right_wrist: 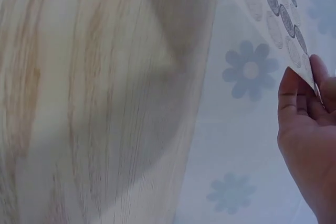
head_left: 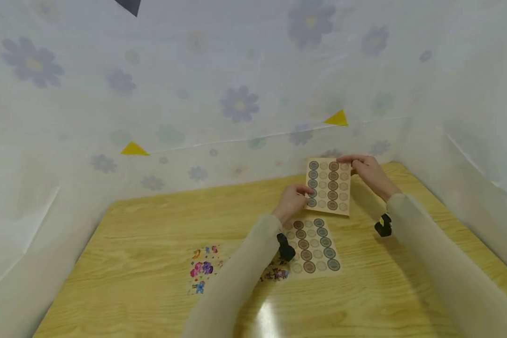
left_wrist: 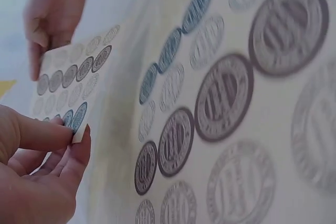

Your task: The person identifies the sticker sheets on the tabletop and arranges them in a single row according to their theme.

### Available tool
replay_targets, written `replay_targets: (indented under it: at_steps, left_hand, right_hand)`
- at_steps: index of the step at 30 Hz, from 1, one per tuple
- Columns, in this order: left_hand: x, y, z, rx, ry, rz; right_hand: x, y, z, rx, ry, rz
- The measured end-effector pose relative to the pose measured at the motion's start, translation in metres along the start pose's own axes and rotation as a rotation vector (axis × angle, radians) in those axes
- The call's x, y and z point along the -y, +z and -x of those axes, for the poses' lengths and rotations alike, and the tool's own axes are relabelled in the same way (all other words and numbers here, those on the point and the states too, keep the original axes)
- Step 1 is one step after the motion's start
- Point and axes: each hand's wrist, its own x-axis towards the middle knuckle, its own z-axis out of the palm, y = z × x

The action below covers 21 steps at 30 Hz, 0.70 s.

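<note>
A cream sheet of round, seal-like stickers (head_left: 327, 185) is raised off the table, with dark and pale circles in columns. Its lower left edge is pinched between the thumb and fingers of my left hand (head_left: 290, 203), as the left wrist view shows up close. At the upper right corner, my right hand (head_left: 369, 174) pinches the same sheet; the right wrist view shows thumb and fingers on either side of that corner. A second sheet of round stickers (head_left: 317, 246) lies flat on the table below, partly covered by my left wrist.
Left of the flat sheet lies a sheet of small colourful stickers (head_left: 203, 268), partly hidden by my left forearm. All of it rests on a wood-grain table (head_left: 152, 234). Flower-patterned white sheeting (head_left: 219, 131) with yellow triangles (head_left: 134, 149) stands behind the table.
</note>
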Motion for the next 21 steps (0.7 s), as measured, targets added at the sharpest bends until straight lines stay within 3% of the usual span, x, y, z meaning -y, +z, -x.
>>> replay_targets:
  at_steps: [6, 13, 21]
  left_hand:
    - [-0.007, 0.002, 0.013, 0.019, -0.004, 0.127]
    - [-0.015, 0.006, 0.037, 0.05, 0.002, 0.271]
    - [-0.016, 0.015, 0.058, 0.041, -0.026, 0.394]
  right_hand:
    - [0.003, 0.001, 0.01, -0.025, -0.042, 0.103]
    - [0.003, 0.002, 0.026, -0.043, -0.001, 0.1]
    - [0.009, 0.001, 0.047, -0.009, -0.081, 0.122]
